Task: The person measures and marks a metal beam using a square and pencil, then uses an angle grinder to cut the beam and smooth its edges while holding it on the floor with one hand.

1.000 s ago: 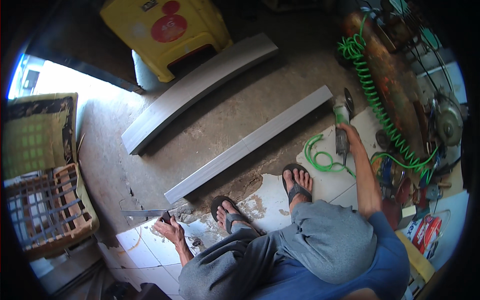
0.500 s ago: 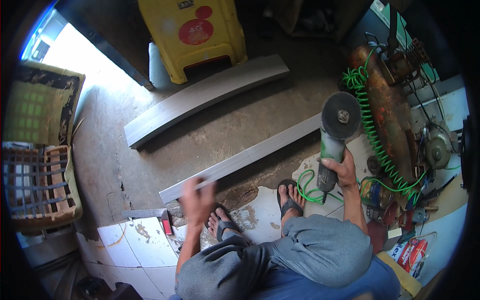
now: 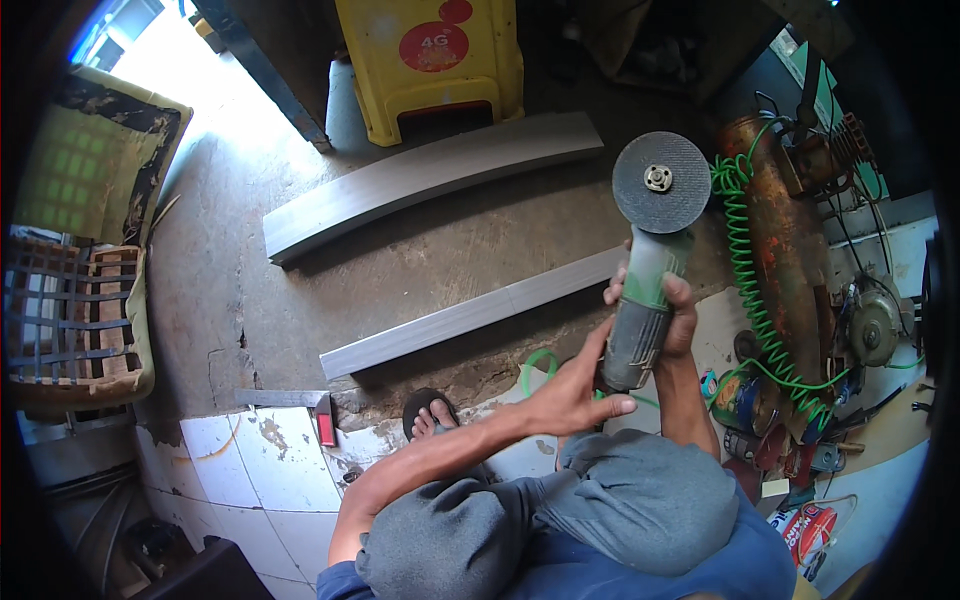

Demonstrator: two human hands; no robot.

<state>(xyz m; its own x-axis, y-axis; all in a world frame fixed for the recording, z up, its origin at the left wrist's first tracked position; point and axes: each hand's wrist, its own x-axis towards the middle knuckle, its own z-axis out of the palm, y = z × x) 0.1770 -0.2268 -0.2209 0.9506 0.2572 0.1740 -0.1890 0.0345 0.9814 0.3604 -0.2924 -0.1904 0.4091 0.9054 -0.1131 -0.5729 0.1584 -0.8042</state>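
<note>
An angle grinder point(image 3: 638, 330) with a grey-green body and a dark cutting disc point(image 3: 640, 200) is held up in front of my right knee, disc end away from me. My right hand point(image 3: 681, 322) grips its body from the right, thumb on top. Against the rear left side is my left hand point(image 3: 572, 392), its fingers reaching behind the body and its thumb sticking out below; those fingertips are partly hidden. Beyond and left of the grinder, a narrow silvery metal bar point(image 3: 470, 316) lies on the floor, its right end passing behind the tool.
Farther off lies a wider metal bar point(image 3: 430, 180) before a yellow plastic stool point(image 3: 440, 95). A try square point(image 3: 290, 402) rests on the floor at left, near a crate point(image 3: 140, 330). At right stand a rusty tank point(image 3: 775, 250), a coiled green hose point(image 3: 745, 270) and assorted tools.
My left hand has moved from the near end of the narrow bar rightward to the grinder. The grinder has come up and slightly left, with its disc now facing me more fully.
</note>
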